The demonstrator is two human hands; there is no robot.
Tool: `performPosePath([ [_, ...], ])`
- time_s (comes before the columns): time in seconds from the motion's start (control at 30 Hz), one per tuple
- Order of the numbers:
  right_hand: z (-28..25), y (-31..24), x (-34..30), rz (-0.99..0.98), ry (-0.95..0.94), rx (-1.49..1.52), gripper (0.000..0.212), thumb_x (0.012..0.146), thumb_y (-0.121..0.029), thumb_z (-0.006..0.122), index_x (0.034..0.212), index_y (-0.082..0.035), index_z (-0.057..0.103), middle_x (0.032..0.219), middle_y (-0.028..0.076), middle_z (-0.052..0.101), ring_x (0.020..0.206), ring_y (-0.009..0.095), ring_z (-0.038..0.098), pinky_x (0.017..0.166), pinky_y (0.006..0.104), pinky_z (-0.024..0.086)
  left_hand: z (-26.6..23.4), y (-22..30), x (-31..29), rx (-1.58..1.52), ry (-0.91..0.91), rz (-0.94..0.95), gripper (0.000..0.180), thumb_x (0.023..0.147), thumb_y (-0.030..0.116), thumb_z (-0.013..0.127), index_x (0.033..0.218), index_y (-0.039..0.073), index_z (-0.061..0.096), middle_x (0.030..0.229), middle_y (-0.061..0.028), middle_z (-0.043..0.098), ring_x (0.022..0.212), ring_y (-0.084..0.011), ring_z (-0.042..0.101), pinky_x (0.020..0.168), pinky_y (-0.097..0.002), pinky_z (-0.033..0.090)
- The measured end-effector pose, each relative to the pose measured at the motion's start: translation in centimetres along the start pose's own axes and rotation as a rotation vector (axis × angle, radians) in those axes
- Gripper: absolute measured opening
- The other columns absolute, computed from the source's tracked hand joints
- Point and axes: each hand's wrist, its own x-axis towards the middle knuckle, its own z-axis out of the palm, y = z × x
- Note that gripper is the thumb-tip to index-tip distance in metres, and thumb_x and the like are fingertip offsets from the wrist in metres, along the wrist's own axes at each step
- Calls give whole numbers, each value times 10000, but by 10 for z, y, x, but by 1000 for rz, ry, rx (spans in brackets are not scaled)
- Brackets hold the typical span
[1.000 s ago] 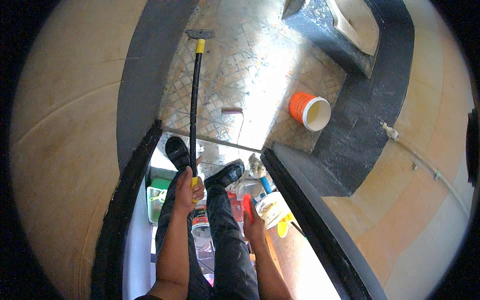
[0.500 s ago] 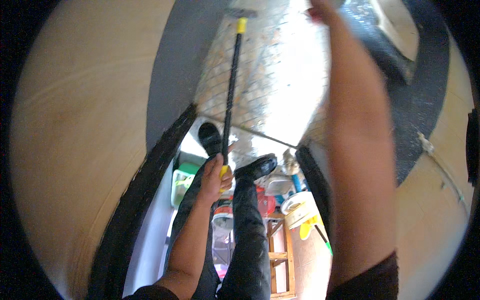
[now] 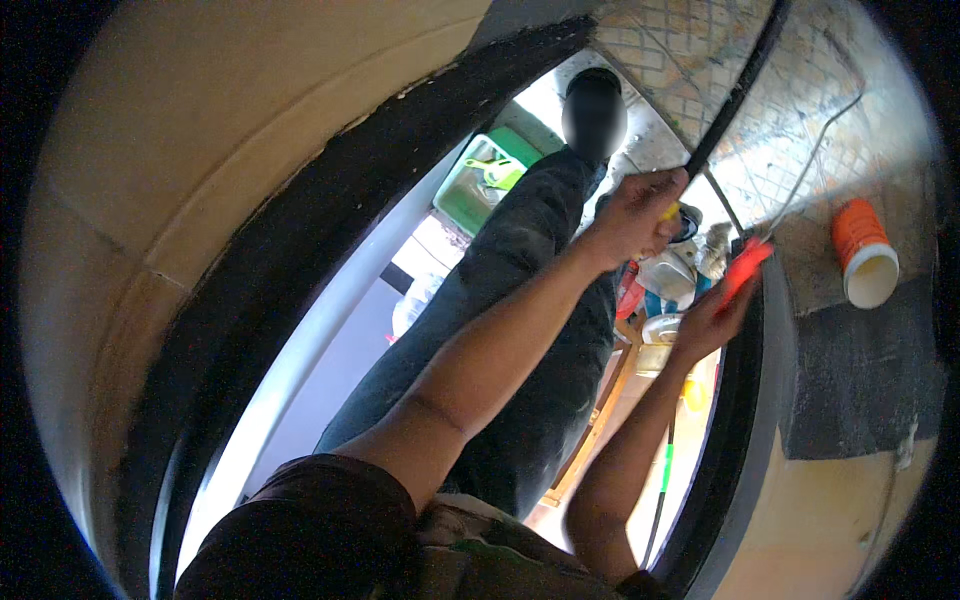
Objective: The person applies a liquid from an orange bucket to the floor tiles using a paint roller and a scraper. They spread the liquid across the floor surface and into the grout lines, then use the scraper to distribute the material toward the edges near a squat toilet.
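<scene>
Patterned tiles [image 3: 690,55] spread across the upper right under a bright glare, and a broad black edging [image 3: 300,215] slants along the wall to our left. Our left hand [image 3: 637,220] is closed around the yellow grip [image 3: 670,212] of a black pole [image 3: 735,108], right of the view's middle. From our fist the pole's long axis runs steeply up and to the right, out past the top edge. Our right hand [image 3: 716,314], lower and farther right, is wrapped around a red handle [image 3: 747,266], which also points up and rightward. From it a thin bent rod [image 3: 812,152] climbs over the tiles, then turns back up and leftward; its far end is too faint to make out. Beyond that hand sits an orange bucket [image 3: 860,228], its pale mouth toward the lower right. Beside our dark trousers [image 3: 500,290] lies a green tub [image 3: 520,145].
</scene>
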Motion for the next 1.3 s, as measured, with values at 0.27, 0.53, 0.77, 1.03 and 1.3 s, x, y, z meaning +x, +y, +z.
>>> performPosePath([
  [0.27, 24, -28, 78, -67, -119, -108, 530, 1033, -346, 510, 1417, 20, 498, 1208, 286, 635, 1116, 397, 636, 929, 437, 491, -14, -25, -10, 39, -27, 12, 296, 1059, 418, 532, 963, 141, 569, 580, 54, 413, 446, -35, 356, 393, -233, 269],
  [0.53, 36, -177, 403, -102, -176, 128, 494, 1019, -311, 531, 1355, 50, 538, 1122, 269, 646, 1047, 356, 643, 893, 432, 487, -16, -34, -15, 9, 52, -44, 496, 1032, 609, 424, 1156, 173, 624, 543, 74, 331, 404, -68, 288, 384, -241, 269],
  [0.77, 0, -206, 400, -169, -11, 243, 534, 1010, -286, 553, 1414, 58, 491, 1328, 291, 567, 1258, 380, 553, 1052, 422, 428, -9, -10, -16, -87, -94, -58, 596, 1027, 611, 405, 1536, 301, 378, 592, 62, 366, 419, -56, 306, 394, -214, 288],
  [1.03, -47, -39, 69, 88, 4, 142, 575, 1012, -179, 528, 1556, -100, 361, 1305, 298, 612, 1203, 418, 622, 968, 438, 512, -12, 10, -10, -100, -83, -93, 597, 1039, 598, 377, 1545, 282, 366, 577, 55, 369, 411, -49, 310, 386, -211, 324],
  [1.3, -2, -67, 57, 324, -91, -1, 580, 1015, -217, 496, 1550, -61, 335, 1090, 341, 658, 994, 490, 665, 860, 537, 525, -19, 25, -8, -109, -55, -135, 619, 1034, 581, 430, 1543, 230, 394, 592, 66, 351, 436, -37, 309, 407, -211, 279],
])
